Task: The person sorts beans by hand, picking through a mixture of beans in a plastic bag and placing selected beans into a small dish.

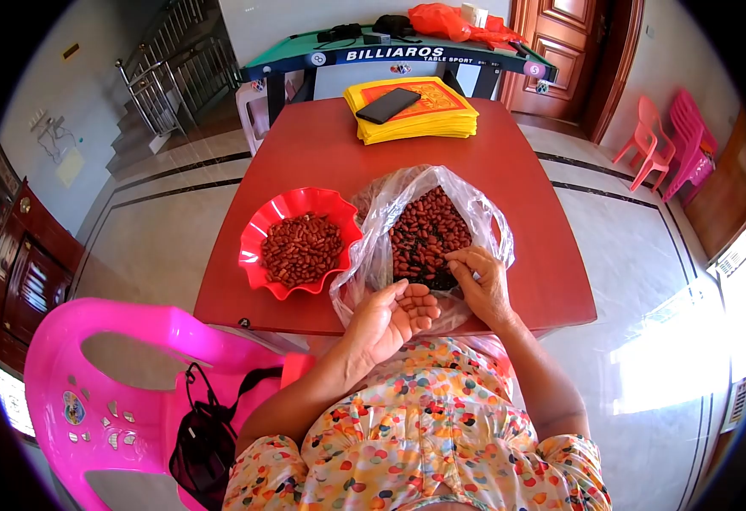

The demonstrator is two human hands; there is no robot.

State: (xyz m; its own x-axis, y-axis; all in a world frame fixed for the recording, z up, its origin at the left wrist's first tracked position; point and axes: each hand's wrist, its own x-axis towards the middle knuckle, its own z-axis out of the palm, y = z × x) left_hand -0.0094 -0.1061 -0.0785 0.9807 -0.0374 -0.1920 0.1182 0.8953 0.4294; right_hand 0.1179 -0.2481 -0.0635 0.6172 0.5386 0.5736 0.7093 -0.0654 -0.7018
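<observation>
A clear plastic bag (371, 247) lies opened out on the red table, holding small dark-red kernels (431, 223) that look like beans or peanuts. Black bits (424, 277) are mixed among them near the bag's front. My right hand (482, 285) is over the kernels, thumb and forefinger pinched together; anything between the tips is too small to make out. Palm up, my left hand (394, 317) is cupped at the bag's front edge, fingers loosely curled and nothing visible in it. Left of the bag stands a red wavy-rimmed bowl (258, 223) with more kernels (302, 249).
A stack of yellow paper (420, 128) with a black phone (388, 106) on top sits at the far side of the table (305, 145). Beyond it is a billiard table (305, 60). At my left, a pink chair (117, 341) bears a black bag (202, 443).
</observation>
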